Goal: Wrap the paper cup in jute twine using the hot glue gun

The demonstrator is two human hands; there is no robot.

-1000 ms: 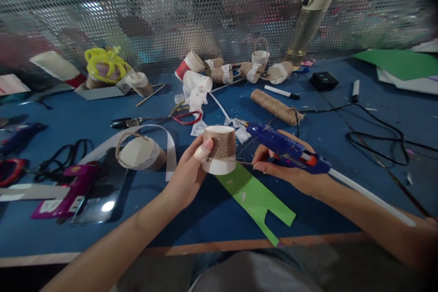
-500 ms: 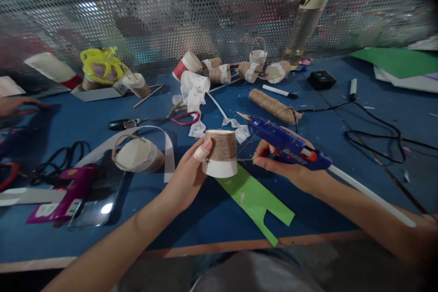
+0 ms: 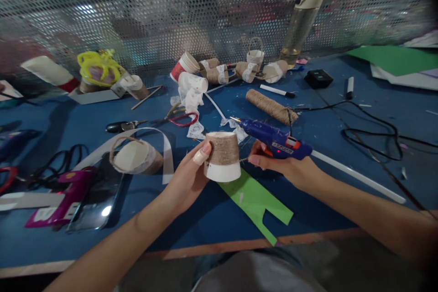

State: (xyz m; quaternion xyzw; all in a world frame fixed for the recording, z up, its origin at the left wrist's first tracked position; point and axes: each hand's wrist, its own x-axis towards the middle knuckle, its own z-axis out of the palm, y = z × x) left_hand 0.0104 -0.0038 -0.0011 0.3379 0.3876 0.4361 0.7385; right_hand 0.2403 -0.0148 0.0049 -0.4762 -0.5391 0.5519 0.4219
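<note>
My left hand is closed on a small white paper cup, held upside down. Brown twine is wound round its upper part, and the lower band by the rim is bare white. In my right hand is a blue glue gun, its nozzle pointing left above and behind the cup and a white glue stick sticking out of its back. The thumb and finger of that hand also pinch a short taut strand of twine that runs to the cup's right side. Green cut paper lies below the cup.
A twine roll and black cable lie behind the glue gun. To the left are a handled cup, a phone, a purple glue gun and red-handled scissors. A water bottle stands by the mesh panel.
My right hand and the glue gun have moved left towards the cup, and the twine strand between them is shorter. Another person's hand at the left edge has gone from view.
</note>
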